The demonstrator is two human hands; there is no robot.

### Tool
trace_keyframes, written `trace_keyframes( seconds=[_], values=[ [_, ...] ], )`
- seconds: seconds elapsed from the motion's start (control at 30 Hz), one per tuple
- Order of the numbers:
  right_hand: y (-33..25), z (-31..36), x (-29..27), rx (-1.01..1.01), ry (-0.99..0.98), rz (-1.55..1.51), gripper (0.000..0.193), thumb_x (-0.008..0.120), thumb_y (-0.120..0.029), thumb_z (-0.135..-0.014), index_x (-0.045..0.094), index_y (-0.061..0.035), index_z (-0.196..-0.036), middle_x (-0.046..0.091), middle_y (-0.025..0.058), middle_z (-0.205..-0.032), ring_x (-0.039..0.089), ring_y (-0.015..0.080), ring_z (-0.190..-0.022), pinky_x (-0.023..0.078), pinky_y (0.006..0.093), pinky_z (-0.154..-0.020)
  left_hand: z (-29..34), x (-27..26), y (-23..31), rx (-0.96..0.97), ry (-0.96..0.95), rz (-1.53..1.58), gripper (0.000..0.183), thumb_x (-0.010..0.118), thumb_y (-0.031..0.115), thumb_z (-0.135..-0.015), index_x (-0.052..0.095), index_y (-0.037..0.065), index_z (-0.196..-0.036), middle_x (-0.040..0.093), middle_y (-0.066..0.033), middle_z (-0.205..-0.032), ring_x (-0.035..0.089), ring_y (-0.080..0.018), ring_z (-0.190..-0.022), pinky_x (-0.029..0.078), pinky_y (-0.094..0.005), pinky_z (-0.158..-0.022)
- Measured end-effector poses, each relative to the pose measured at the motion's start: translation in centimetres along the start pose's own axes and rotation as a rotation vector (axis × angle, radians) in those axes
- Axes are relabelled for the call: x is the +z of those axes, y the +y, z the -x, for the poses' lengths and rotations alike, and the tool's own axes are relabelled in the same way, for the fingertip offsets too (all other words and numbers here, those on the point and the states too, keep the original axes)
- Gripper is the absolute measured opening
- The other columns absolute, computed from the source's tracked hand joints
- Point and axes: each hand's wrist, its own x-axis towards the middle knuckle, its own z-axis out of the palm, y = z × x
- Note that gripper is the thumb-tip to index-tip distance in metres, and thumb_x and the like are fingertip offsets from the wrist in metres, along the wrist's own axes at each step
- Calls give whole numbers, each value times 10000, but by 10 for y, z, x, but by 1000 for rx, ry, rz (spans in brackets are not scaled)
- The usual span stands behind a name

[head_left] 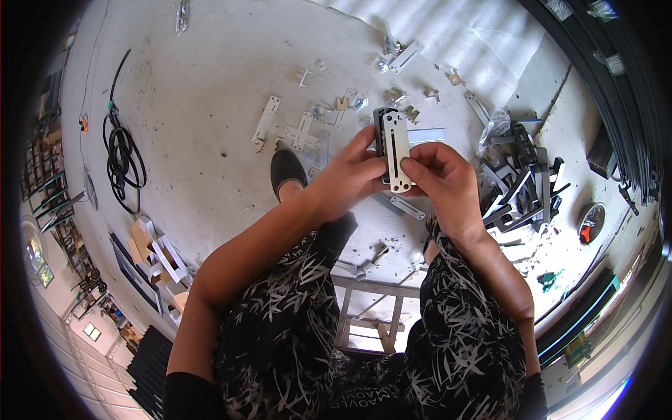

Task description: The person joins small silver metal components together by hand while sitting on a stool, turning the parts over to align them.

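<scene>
Both hands hold a white slotted metal plate (397, 143) upright in front of me, above the floor. Along its left side runs a black part (380, 133), lying against the plate's back. My left hand (353, 171) is closed around the black part from the left, thumb near the lower end. From the right, my right hand (442, 178) pinches the plate's lower right edge, its thumb over the front face. Whether the black part is fastened to the plate, I cannot tell. Similar white plates (266, 120) lie on the floor beyond my hands.
Several black metal pieces (525, 185) are heaped at the right, near a round dish (592, 222) holding something orange. A black cable (120, 161) lies coiled at the left. Long dark profiles (602, 77) line the far right. A cardboard box (155, 248) stands at the lower left.
</scene>
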Motion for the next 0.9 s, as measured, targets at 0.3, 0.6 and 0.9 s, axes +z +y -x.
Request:
trace_keyframes(
  seconds=[0.3, 0.6, 0.9],
  values=[
    [1, -2, 2, -24, -30, -20, 145, 624, -53, -892, 587, 29, -1006, 641, 52, -862, 615, 81, -766, 563, 228, -653, 0, 0, 2, -15, -34, 131, 536, 419, 2, -940, 230, 90, -1433, 517, -80, -1209, 550, -194, -1102, 468, -384, -957],
    [3, -2, -1, -106, 5, 107, 111, 640, -70, -886, 616, 26, -936, 645, 36, -769, 575, 51, -657, 477, 192, -540, 6, 4, 11, -32, -80, 108, 499, 439, 10, -930, 303, 104, -1400, 519, -51, -1191, 530, -163, -1118, 442, -376, -977],
    [-1, 0, 5, -145, 85, 210, 105, 656, -65, -867, 633, 14, -933, 642, 24, -728, 553, 39, -600, 443, 189, -505, 3, 0, 12, -48, -74, 41, 550, 431, -20, -902, 295, 125, -1415, 506, -61, -1248, 527, -162, -1126, 421, -378, -1004]
  ],
)
